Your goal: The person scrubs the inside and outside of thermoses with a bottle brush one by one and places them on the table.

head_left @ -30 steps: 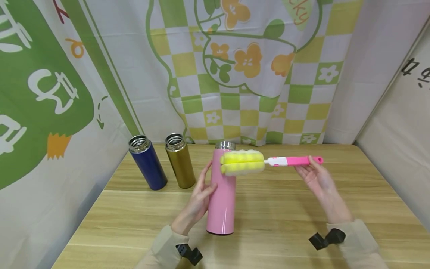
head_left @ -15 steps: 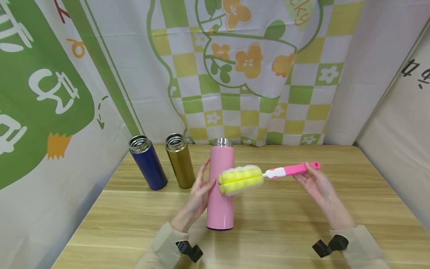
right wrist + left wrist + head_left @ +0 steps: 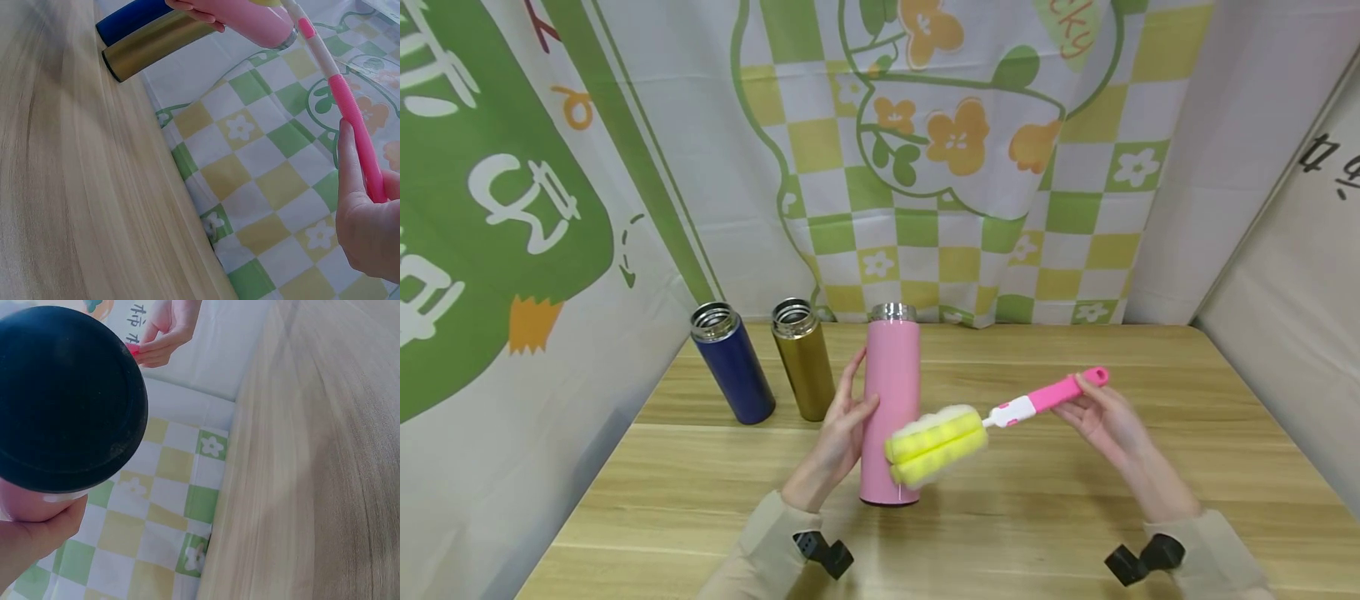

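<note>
My left hand (image 3: 841,435) grips a pink thermos bottle (image 3: 892,367) around its left side. The bottle is nearly upright, with a bare metal neck at the top and no lid on it. Its black base (image 3: 65,400) faces the left wrist camera, raised off the table. In my right hand (image 3: 1108,427) is a bottle brush, pinched by its pink handle (image 3: 1063,393) near the end. The brush's yellow and white sponge head (image 3: 938,443) lies across the lower front of the bottle in the head view; I cannot tell whether they touch.
Left of the pink bottle, a gold thermos bottle (image 3: 805,367) and a blue one (image 3: 736,371) stand lidless on the wooden table (image 3: 1037,525). Patterned cloth (image 3: 955,242) hangs behind the table's back edge, with more cloth on both sides.
The brush has swung from level to a slant, its sponge head moving down along the bottle. My left hand has lifted the pink bottle slightly and straightened it.
</note>
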### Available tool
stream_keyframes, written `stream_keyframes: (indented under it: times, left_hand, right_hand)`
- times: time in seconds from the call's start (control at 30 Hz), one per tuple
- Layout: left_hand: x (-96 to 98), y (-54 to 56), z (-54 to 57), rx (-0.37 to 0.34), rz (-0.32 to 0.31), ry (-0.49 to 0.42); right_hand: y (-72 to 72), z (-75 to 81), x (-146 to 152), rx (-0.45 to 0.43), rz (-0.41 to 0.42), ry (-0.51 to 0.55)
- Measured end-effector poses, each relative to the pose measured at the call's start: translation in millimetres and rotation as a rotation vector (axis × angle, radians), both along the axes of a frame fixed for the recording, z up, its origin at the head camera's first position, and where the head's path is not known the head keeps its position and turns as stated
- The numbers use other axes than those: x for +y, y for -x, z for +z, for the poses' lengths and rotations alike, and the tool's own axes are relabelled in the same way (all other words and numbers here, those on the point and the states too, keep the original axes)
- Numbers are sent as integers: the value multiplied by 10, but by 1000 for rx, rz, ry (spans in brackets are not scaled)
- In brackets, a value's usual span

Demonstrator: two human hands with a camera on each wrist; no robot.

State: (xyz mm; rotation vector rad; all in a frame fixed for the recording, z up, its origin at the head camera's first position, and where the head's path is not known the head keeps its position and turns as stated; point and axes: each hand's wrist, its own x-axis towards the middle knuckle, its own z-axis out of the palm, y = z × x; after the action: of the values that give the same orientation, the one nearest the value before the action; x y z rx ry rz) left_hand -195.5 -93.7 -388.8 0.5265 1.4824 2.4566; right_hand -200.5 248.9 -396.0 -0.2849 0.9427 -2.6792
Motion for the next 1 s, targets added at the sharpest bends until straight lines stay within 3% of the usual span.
stream_keyframes:
  times: [0.47, 0.63, 0.8, 1.0]
  left_hand:
    - [-5, 65, -40, -27, 28, 10]
    - [-6, 87, -75, -46, 51, -18]
    - [5, 92, -105, -41, 49, -26]
    - [5, 68, -122, -45, 122, 94]
  right_hand:
    - [-29, 51, 29, 174, 71, -116]
    - [-62, 152, 57, 208, -1, -215]
    - [-87, 258, 109, 195, -77, -223]
    - [-92, 338, 176, 167, -125, -195]
